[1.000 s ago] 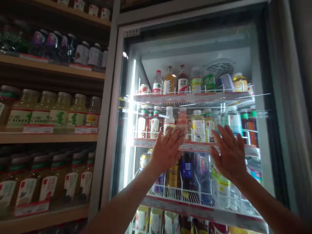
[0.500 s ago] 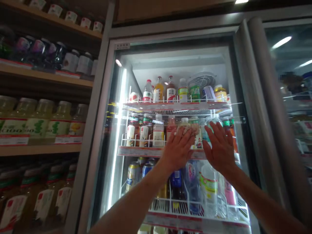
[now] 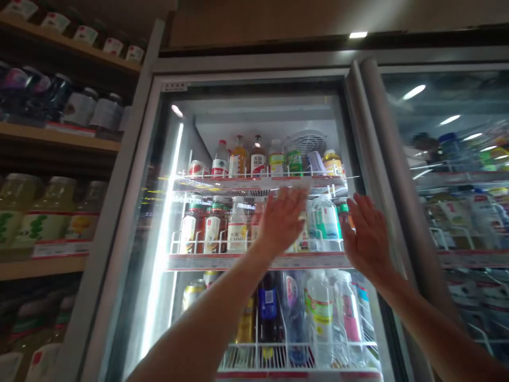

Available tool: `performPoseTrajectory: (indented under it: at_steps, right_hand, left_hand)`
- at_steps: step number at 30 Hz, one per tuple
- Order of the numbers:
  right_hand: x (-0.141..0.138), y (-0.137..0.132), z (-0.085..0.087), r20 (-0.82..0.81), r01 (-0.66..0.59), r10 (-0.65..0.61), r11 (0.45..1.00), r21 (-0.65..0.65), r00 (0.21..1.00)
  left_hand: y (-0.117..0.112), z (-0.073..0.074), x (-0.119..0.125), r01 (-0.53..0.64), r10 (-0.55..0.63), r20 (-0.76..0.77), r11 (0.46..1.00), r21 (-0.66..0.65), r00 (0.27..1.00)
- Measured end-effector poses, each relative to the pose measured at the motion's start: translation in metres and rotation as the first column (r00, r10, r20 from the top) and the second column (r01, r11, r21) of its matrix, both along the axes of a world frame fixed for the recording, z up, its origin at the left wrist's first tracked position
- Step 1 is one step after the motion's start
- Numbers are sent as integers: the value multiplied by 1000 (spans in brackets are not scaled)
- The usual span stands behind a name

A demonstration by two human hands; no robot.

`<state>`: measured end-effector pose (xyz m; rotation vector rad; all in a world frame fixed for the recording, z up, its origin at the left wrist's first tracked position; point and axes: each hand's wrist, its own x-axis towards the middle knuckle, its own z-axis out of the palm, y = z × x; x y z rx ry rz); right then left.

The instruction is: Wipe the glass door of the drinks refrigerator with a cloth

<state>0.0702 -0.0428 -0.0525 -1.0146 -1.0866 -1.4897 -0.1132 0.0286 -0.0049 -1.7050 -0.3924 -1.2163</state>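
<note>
At far left, a wooden shelf [image 3: 59, 137] holds rounded glass bottles of pale yellow-green juice [image 3: 43, 212] with white labels. Next comes the silver metal frame [image 3: 115, 212] of a tall glass fridge door [image 3: 159, 297], with white wire racks [image 3: 207, 361] of drinks behind it. The left hand [image 3: 283, 220] is raised before the middle rack, fingers spread wide and gripping nothing, just right of a plastic bottle of milky drink with a white cap [image 3: 237, 225]. A clear plastic water bottle with a blue-green label [image 3: 326, 225] stands behind the gap between the hands. The right hand [image 3: 368, 239] is equally open and empty, its fingers fanned. Whether either palm touches the glass I cannot tell. Further right, a rounded grey post [image 3: 401, 175] separates this door from a second glass door [image 3: 457, 132].
</note>
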Motion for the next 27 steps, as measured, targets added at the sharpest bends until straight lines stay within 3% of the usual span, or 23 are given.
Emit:
performPoseTrajectory:
  at_steps: [2,4,7,9,10,12,14,16,18,21,23,25,27]
  right_hand:
    - [7,-8,1,13,12,-12,1000,-10,1000]
    - [13,-14,2,11,33,-33,999,-22,999]
    - [19,-24,1,10,60,-59,998,-26,998]
    - [24,-30,1,26,66,-66,998,-18,998]
    - [27,-34,2,37,66,-65,998,-11,997]
    - [34,-41,3,56,65,-65,998,-4,996]
    - [41,-48,5,64,76,-75,997,-4,995]
    - [46,-53,5,63,89,-89,996,-3,994]
    - [48,-55,3,59,99,-99,995,-1,993]
    - [49,-54,-1,65,101,-100,995,-22,993]
    - [49,-54,-1,69,100,-97,994,-38,993]
    - [46,-53,3,62,94,-91,995,-43,994]
    - [41,-52,9,47,76,-75,997,-26,996]
  left_hand:
    - [1,26,-2,-12,27,173,996,-86,985]
    - [-1,35,7,-5,31,227,993,-115,973]
    - [-12,13,38,30,-30,-29,1000,3,999]
    - [-20,1,57,72,-42,-269,992,101,962]
    - [-23,1,64,85,-39,-333,989,125,942]
    - [-26,17,73,74,-41,-297,992,103,954]
    - [-29,40,79,52,-46,-151,998,36,988]
    - [-32,47,86,48,-48,-87,999,4,995]
    - [-35,25,93,60,-55,-149,998,26,987]
    - [-38,-38,93,89,-58,-334,993,79,941]
    - [-35,-63,83,111,-48,-450,987,113,892]
    - [-28,-56,67,105,-36,-461,987,125,887]
    - [-19,-23,50,54,-28,-288,995,84,957]
